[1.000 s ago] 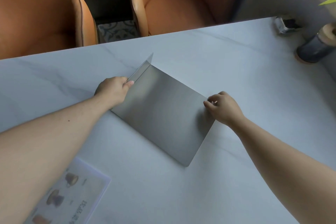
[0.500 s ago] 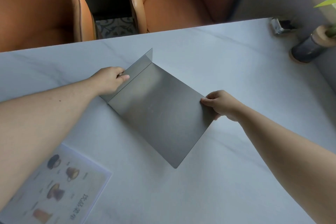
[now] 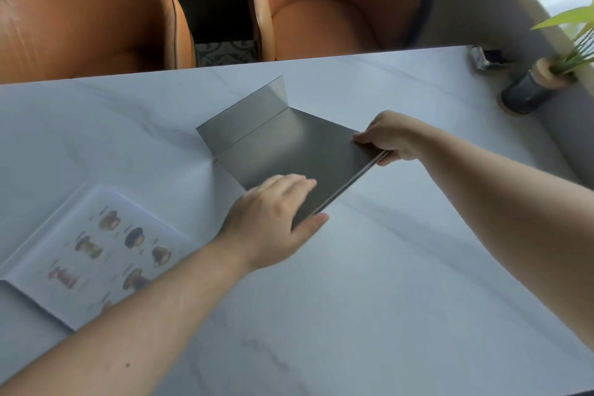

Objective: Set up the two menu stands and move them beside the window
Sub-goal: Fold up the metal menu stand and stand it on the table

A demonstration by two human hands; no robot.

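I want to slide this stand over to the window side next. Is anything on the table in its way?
The marble between the grey stand and the window side is mostly bare. At the far right edge sit a dark plant pot and a small metal holder, so the stand must stop short of them.

We see a white counter with thin grey lines like marble. The menu stand on it is plain grey and shiny. Left of the stand, the menu sheet is white with small brown and blue pictures. Behind the counter, the chairs are orange. The leaves are bright green.
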